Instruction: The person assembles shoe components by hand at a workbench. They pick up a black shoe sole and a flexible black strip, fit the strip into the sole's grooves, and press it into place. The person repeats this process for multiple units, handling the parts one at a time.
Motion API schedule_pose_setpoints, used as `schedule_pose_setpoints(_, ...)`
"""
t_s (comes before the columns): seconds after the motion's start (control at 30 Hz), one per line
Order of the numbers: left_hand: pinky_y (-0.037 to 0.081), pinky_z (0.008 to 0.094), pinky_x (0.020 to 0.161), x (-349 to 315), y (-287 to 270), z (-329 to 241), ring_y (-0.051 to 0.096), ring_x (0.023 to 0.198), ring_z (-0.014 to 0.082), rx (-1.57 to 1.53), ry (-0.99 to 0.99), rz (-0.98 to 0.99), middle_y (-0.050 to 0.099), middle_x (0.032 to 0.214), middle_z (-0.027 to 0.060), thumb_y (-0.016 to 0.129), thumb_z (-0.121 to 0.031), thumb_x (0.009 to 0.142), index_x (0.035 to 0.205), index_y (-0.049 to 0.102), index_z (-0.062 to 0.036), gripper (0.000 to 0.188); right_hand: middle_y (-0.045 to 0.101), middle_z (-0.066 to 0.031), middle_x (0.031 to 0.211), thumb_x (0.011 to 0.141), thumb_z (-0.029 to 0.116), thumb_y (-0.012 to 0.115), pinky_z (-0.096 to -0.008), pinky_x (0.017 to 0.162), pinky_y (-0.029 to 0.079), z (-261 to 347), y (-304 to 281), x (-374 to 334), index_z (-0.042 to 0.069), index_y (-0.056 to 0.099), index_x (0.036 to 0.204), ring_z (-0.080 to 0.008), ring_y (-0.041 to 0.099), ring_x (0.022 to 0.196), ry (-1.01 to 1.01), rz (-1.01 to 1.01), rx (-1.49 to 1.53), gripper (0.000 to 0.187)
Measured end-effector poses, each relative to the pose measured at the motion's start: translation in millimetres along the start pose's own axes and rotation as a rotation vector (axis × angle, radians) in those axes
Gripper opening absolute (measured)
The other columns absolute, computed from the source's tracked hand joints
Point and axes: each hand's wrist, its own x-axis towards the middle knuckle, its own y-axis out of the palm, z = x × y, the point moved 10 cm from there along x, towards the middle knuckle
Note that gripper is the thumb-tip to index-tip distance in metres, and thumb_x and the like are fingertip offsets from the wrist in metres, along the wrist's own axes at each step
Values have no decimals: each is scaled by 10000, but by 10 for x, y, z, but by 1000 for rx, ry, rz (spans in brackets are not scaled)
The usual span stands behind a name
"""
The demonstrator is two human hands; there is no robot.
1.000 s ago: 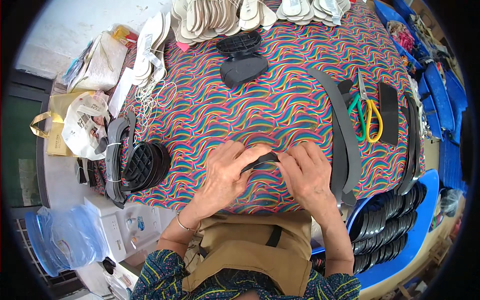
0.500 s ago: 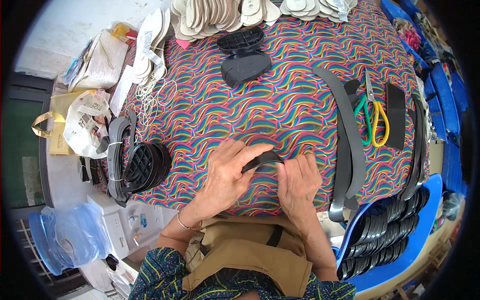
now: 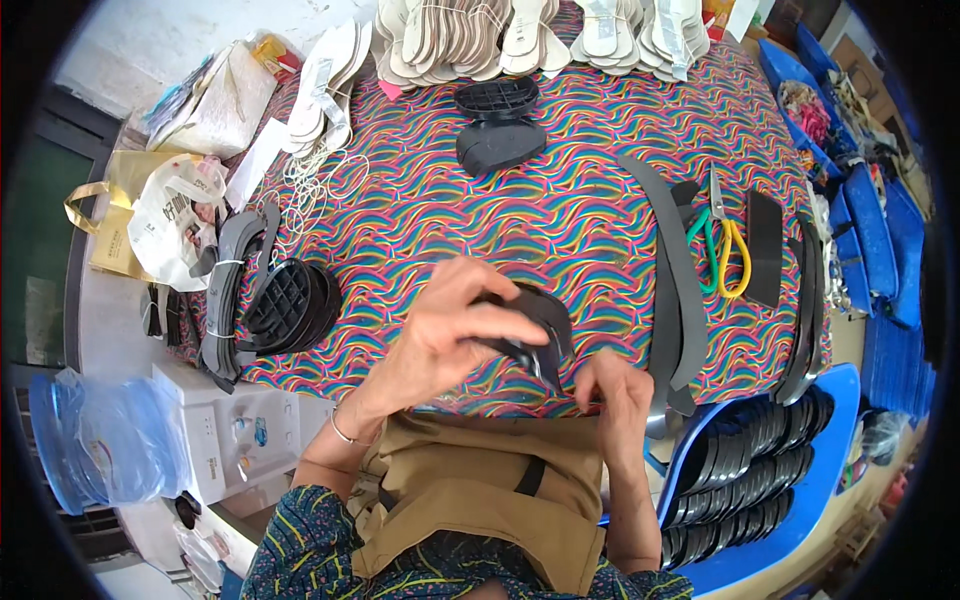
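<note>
My left hand point(image 3: 445, 335) grips a black shoe sole point(image 3: 552, 325) above the front part of the table, fingers over its top. The piece has a curved rim and a glossy lower end; motion blurs its details. To its right, slightly apart, my right hand point(image 3: 615, 390) is closed with curled fingers, and whatever they may hold is hidden. Two black soles lie farther back, one with its grid side point(image 3: 497, 97) showing and one smooth point(image 3: 502, 147). Long black strips point(image 3: 680, 280) lie to the right of my hands.
Scissors point(image 3: 733, 258) with green and yellow handles lie beside a black rectangular piece point(image 3: 764, 250). A blue tray point(image 3: 845, 420) of glossy black pieces stands at the right. Stacked soles point(image 3: 285, 300) and tied strips point(image 3: 228, 290) sit left; pale insole bundles point(image 3: 440, 40) line the back.
My right hand has come away from the black piece and moved down toward me. My left hand still holds it, now turned and tilted. The view has shifted slightly.
</note>
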Motion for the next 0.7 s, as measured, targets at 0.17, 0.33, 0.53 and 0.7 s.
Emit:
schedule_pose_setpoints(0.17,399,423,901,18,87,-288,533,1019,299,-150,172,93,583,1099,100,696,-240,750,903,793,-188,189,677,-70,765,1031,528,345,-253,590,444,-102,242,217,-3,682,931,-102,594,659,314,181,399,637)
schedule_pose_setpoints(0.33,333,481,1019,6,103,-317,468,1190,354,-127,236,166,545,1184,125,696,-246,746,901,803,-231,189,686,-79,1063,1027,307,487,-290,803,501,34,372,296,-36,636,1117,-120,643,928,262,198,508,384)
schedule_pose_setpoints(0.53,311,509,1113,49,-191,-67,345,1384,352,-213,22,-229,427,1433,163,702,-196,841,1215,658,-97,389,644,-119,1194,1001,202,540,-324,976,436,247,300,273,-77,583,1215,-174,602,1087,-37,77,619,354)
schedule_pose_setpoints(0.7,441,327,995,-238,182,467,555,1158,166,-958,-398,-403,590,1235,115,502,-207,1022,1331,527,21,386,645,-120,1178,997,243,558,-328,958,445,191,126,272,-77,575,1227,-179,599,1067,-132,-11,535,395)
